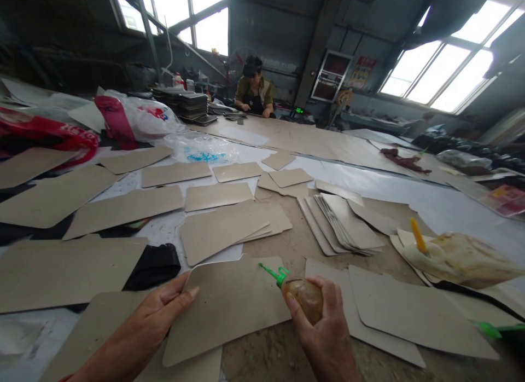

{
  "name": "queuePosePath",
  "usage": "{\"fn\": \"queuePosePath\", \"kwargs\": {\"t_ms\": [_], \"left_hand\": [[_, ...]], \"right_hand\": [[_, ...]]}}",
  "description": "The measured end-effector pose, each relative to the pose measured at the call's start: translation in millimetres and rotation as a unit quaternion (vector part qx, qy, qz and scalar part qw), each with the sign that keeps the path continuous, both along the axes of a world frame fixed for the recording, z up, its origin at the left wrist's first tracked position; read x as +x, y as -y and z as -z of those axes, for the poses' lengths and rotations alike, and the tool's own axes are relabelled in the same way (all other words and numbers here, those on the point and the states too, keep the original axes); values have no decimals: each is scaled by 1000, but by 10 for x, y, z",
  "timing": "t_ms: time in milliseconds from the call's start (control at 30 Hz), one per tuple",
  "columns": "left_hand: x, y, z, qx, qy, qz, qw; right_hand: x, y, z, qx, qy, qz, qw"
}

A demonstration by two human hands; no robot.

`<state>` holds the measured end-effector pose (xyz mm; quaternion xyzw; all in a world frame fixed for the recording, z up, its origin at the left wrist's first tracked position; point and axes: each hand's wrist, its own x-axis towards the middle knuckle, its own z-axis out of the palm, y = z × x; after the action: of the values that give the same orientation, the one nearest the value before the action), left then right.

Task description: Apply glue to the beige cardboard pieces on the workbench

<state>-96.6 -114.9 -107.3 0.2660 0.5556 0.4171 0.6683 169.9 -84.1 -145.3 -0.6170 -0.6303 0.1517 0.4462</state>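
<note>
A flat grey-beige cardboard panel with rounded corners (229,305) is being pinned down on the worktable (279,349) by the left hand (162,311), thumb laid over the panel's left edge and fingers tucked under or beside it, so it's a loose grasp on the panel rather than a fist. A small squeeze bottle of brownish glue with a green nozzle cap (301,294) is being gripped by the right hand (324,322), fingers wrapped tight around the body, and the nozzle is being tilted up-left so the tip is hovering just over the panel's right part. Whether the tip is actually touching the surface can't be told.

The panel is sitting right at the near edge of the table, between both hands, overlapping another panel underneath. Loads more of the same panels are being left scattered all over, with a fanned stack of them (340,223) further back on the right. A glue-smeared plastic bag with a yellow nozzle (455,256) is lying on the right, well apart from the bottle. A black cloth (153,264) is being half covered by panels to the left. At the far end of the table, another person (254,92) is being kept busy over dark stacked sheets.
</note>
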Motion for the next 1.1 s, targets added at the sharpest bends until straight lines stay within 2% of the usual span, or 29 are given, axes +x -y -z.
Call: {"fn": "queuePosePath", "kwargs": {"t_ms": [267, 533, 700, 833, 933, 1033, 1100], "left_hand": [[-69, -15, 95, -13, 14, -5, 1000], [-61, -26, 48, -16, 18, -5, 1000], [-71, -14, 73, -11, 11, -16, 1000], [-90, -19, 129, -13, 21, -16, 1000], [-85, -38, 148, -10, 42, -24, 999], [-57, -47, 104, 6, 54, -17, 998], [-30, -40, 37, 27, 54, -11, 998]], "right_hand": [[115, -43, 49, -3, 42, 17, 999], [320, -117, 136, 40, 115, 30, 992], [299, -102, 101, 29, 102, 54, 993], [207, -74, 61, 11, 50, 56, 997], [80, -23, 20, -54, -52, 54, 996], [-108, 68, -77, -133, -166, 30, 977], [-244, 134, -177, -157, -211, 12, 965]]}}
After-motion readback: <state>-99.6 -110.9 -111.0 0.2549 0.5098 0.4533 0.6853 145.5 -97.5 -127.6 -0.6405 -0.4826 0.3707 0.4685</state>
